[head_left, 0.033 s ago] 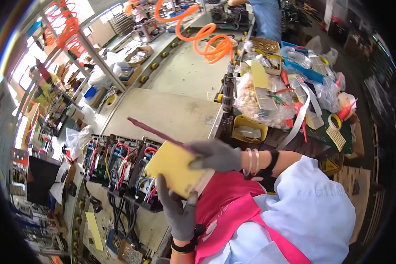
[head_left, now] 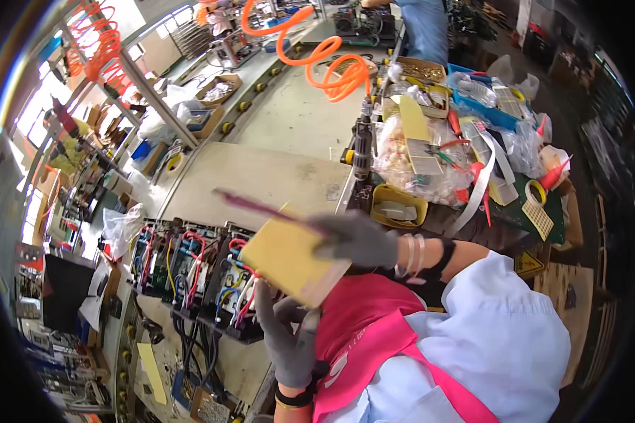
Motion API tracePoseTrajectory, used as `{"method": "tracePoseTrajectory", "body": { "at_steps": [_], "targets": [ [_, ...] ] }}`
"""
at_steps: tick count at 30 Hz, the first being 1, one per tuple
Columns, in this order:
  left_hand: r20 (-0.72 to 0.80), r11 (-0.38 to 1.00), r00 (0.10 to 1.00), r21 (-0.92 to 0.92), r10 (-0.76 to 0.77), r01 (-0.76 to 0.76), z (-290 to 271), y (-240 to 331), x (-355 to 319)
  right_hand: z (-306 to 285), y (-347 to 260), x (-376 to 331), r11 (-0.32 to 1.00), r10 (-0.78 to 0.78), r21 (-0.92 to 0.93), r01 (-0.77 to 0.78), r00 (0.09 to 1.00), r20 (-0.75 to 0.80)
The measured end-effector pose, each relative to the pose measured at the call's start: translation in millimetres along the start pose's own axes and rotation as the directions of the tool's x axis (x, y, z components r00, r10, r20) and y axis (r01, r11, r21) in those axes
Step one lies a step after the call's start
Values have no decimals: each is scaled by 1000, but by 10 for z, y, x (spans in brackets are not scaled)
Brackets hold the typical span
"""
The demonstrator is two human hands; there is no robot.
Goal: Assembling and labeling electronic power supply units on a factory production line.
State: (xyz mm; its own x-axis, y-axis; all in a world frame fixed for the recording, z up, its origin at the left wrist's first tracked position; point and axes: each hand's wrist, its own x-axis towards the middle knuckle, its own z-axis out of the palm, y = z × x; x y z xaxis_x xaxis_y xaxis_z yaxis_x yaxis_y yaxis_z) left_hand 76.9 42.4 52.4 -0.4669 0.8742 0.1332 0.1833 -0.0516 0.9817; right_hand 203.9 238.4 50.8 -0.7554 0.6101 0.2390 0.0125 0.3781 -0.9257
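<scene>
At the left, a row of open electrical units (head_left: 190,264) with red, blue and yellow wires stands along the near edge of the grey worktop (head_left: 261,176), leaving little room there; behind them the worktop's middle lies bare and open as far as the orange coiled hose (head_left: 331,63) near its far edge. The left hand (head_left: 286,331), in a grey glove, reaches up from below with its fingers curled under the lower edge of a yellow flat board (head_left: 286,257), which is held tilted in the air above the units and the worktop's near edge. A thin dark red stick (head_left: 261,208) lies across the board's upper edge. The right hand (head_left: 356,240), also gloved, presses its fingers together on the board's right corner, clamping it. To the right, a yellow tray (head_left: 398,204), clear plastic bags (head_left: 420,162) and a roll of tape (head_left: 537,192) crowd the worktop's right edge.
</scene>
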Motion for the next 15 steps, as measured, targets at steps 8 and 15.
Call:
{"method": "tracePoseTrajectory", "body": {
  "at_steps": [8, 15],
  "targets": [
    [-127, 993, 989, 93, 77, -66, -116, -94, 9, -1634, 1174, -534, 940, -130, -330, -81, 812, -569],
    [-13, 981, 1000, 193, -23, 25, -111, -145, -12, -1071, 1713, -821, 336, -322, -942, 8, 941, -107]
  ]
}}
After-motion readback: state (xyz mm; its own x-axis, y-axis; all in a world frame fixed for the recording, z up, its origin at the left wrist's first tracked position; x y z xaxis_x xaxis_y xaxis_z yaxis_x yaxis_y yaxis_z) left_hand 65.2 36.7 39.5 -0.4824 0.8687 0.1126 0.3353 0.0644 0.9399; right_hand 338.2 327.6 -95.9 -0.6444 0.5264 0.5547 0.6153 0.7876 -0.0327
